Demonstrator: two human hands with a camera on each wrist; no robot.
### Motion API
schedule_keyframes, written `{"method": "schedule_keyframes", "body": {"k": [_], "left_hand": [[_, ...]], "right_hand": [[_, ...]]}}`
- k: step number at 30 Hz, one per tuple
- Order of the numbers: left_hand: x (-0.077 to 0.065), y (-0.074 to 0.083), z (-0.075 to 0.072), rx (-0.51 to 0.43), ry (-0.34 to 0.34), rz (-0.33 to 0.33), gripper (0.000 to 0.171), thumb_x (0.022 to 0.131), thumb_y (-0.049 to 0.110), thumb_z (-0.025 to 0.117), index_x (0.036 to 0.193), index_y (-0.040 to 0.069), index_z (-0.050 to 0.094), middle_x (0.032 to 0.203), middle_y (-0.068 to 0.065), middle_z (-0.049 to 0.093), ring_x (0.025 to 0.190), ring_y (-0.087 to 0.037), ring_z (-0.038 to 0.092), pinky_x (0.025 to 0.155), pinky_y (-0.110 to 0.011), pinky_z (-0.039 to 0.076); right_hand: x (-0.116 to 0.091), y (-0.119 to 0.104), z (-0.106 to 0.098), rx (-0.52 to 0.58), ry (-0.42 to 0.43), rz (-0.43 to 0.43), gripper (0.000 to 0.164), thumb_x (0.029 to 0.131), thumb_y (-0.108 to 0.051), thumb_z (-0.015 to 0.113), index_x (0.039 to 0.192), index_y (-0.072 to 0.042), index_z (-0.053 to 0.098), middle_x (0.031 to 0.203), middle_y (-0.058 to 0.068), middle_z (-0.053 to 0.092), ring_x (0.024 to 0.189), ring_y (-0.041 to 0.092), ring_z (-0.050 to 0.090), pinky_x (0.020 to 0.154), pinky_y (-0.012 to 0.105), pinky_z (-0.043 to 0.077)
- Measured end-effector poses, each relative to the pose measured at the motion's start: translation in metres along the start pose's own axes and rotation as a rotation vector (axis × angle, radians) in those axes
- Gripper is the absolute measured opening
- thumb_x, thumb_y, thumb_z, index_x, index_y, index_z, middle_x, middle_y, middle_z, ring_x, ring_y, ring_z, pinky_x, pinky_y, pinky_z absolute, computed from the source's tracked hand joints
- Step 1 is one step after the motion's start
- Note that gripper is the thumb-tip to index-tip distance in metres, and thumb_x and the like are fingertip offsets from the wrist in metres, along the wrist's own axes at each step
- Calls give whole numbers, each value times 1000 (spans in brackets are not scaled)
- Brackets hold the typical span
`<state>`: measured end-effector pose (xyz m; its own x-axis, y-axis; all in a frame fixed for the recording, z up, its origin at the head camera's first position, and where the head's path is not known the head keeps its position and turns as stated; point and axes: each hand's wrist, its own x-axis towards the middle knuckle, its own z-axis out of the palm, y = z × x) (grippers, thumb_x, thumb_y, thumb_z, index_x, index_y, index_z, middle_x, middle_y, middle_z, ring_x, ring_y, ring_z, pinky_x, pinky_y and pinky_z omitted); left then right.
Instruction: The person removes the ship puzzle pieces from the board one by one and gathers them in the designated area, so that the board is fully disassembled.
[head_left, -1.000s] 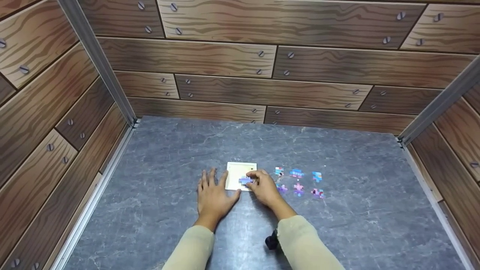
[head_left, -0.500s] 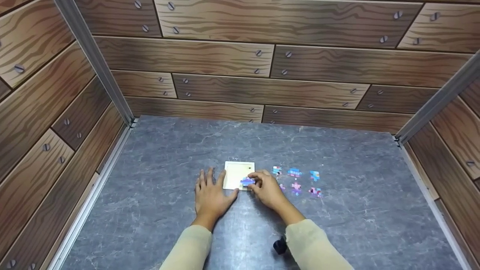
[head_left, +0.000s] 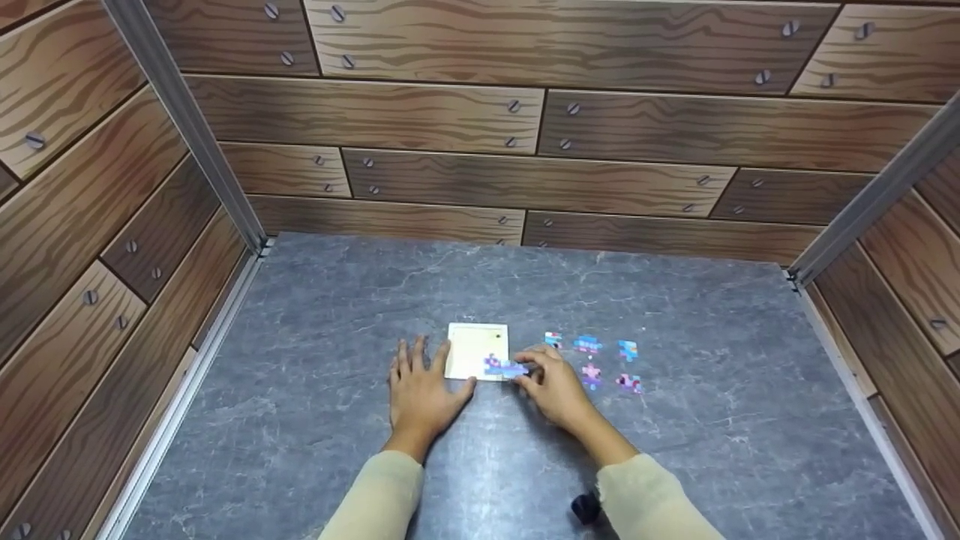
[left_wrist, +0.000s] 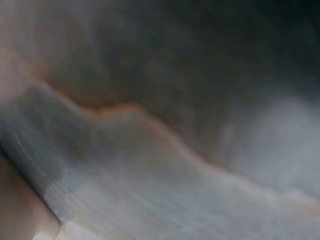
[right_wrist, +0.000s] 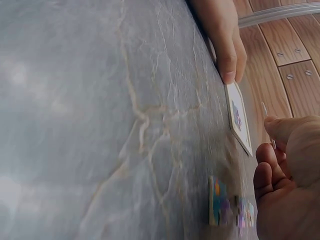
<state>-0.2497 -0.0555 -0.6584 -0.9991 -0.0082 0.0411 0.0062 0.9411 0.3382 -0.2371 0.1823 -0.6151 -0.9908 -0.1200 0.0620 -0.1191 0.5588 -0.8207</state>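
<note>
A shallow pale puzzle tray [head_left: 472, 346] lies on the grey tabletop. One small jigsaw piece [head_left: 492, 363] sits in its lower right part, also visible in the right wrist view. My left hand [head_left: 424, 390] lies with spread fingers at the tray's left side, index finger and thumb touching its edges. Between thumb and fingers, my right hand [head_left: 559, 386] pinches a second, blue-purple jigsaw piece [head_left: 514, 370] over the tray's lower right edge. That held piece shows nearly edge-on in the right wrist view. The left wrist view is mostly blur.
Several loose jigsaw pieces lie right of the tray, among them a blue piece [head_left: 587, 343] and a pink piece [head_left: 591, 375]. A small black object [head_left: 585, 508] is beside the right sleeve. Wood-patterned walls [head_left: 442, 172] enclose the tabletop at the back and sides.
My right hand has drawn right from over the tray with the pinched jigsaw piece, uncovering more of the piece in the tray. The left hand stays at the tray's side.
</note>
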Motion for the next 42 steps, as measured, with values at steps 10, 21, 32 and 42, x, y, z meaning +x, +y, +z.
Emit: {"method": "schedule_keyframes", "body": {"k": [10,21,32,42], "left_hand": [[-1,0,0,-25,15,10,87,93,82,56,165,33,46,178,-18,30,168,-50,17,134,-68,21],[0,0,1,-20,12,5,89,93,83,55,166,33,45,179,-17,29,168,-49,17,134,-68,22],[1,1,1,-29,21,12,89,92,83,57,165,31,47,178,-18,30,168,-51,18,133,-69,22],[-1,1,-2,-22,-16,-3,90,92,84,56,166,34,44,180,-18,26,169,-49,14,135,-67,19]], "right_hand": [[-31,26,-23,-41,59,-6,31,94,-5,82,124,-9,78,121,3,70,74,1,54,64,17,47],[-58,42,-53,-29,114,-12,33,91,3,82,122,-8,79,119,7,70,71,0,54,61,17,49],[-80,59,-72,-115,138,117,29,92,-1,82,121,-6,80,110,10,63,73,1,51,65,17,47],[-85,60,-70,-227,120,142,29,92,-1,83,120,-7,80,104,3,64,77,3,51,66,19,46]]}}
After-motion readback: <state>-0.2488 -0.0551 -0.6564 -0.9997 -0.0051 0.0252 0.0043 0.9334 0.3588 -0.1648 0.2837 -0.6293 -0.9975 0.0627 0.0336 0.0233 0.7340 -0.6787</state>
